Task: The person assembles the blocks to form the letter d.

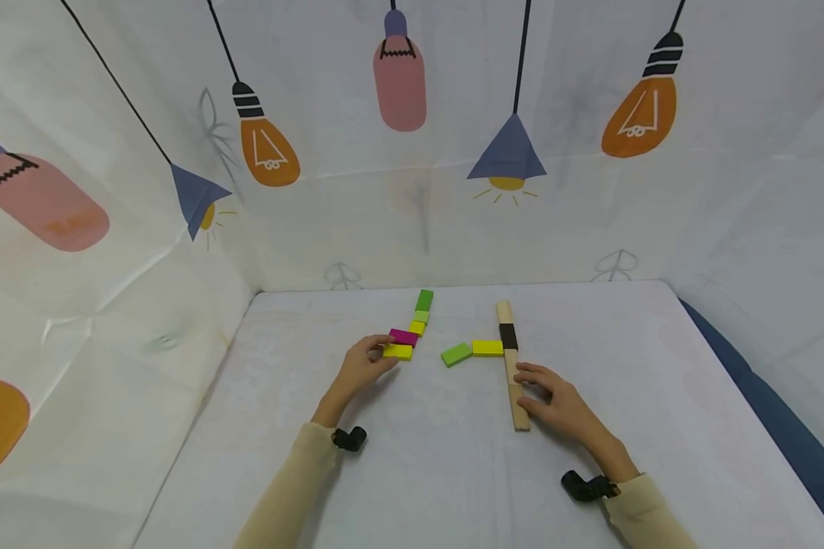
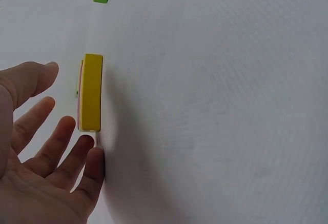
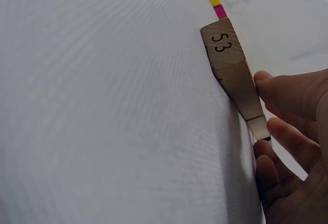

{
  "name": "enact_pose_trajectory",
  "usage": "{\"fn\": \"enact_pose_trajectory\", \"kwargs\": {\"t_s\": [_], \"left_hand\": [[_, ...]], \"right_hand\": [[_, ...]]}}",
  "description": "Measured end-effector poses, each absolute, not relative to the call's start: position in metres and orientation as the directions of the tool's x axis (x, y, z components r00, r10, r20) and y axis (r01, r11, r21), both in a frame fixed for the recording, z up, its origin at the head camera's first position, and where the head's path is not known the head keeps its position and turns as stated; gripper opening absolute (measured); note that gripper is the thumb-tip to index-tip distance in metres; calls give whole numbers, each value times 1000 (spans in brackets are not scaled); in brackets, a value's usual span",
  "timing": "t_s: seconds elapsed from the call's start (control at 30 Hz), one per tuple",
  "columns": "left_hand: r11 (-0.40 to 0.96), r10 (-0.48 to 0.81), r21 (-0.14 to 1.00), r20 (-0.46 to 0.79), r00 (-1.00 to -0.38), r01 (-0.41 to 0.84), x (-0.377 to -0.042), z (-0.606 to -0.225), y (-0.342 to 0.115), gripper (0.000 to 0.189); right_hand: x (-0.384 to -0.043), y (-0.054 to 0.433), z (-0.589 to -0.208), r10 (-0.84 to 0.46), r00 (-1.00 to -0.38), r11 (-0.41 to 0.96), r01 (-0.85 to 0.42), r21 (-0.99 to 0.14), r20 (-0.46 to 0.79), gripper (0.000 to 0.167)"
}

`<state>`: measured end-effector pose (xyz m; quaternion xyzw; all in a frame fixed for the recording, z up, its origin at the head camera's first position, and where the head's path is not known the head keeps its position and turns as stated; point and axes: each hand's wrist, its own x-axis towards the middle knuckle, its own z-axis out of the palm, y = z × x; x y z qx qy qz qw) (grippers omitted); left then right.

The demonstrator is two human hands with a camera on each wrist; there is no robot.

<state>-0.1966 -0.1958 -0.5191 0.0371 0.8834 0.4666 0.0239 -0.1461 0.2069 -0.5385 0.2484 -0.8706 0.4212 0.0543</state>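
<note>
Head view: left hand [image 1: 364,369], loose-fingered, at yellow block [image 1: 400,353]; right hand [image 1: 556,401], loose-fingered, beside wooden row [image 1: 512,368].
Right wrist view only: engraved 53 [image 3: 221,43].

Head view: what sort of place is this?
Probably a makeshift tabletop booth, indoors: a white-covered table, pale sheeting around it printed with lamps and bulbs, and small coloured blocks laid out.
</note>
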Motion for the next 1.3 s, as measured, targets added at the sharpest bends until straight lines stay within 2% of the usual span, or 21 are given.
{"fn": "enact_pose_trajectory", "kwargs": {"t_s": [0.17, 0.5, 0.8, 1.0, 1.3], "left_hand": [[580, 108, 813, -17, -994, 49, -199, -519, -193, 44], [609, 190, 780, 33, -981, 145, -198, -517, -191, 39], [686, 260, 706, -16, -965, 173, -205, -514, -174, 38], [779, 241, 609, -67, -968, 152, -211, -510, -160, 40], [834, 240, 533, -119, -963, 142, -215, -510, -151, 40]], "right_hand": [[-146, 207, -539, -388, -874, 515, -469, -717, 293, 37], [-147, 207, -542, -386, -883, 532, -448, -719, 266, 39], [-147, 208, -542, -384, -881, 546, -458, -701, 276, 39], [-148, 209, -543, -383, -883, 541, -453, -709, 273, 38], [-147, 208, -541, -384, -882, 535, -453, -713, 272, 37]]}}
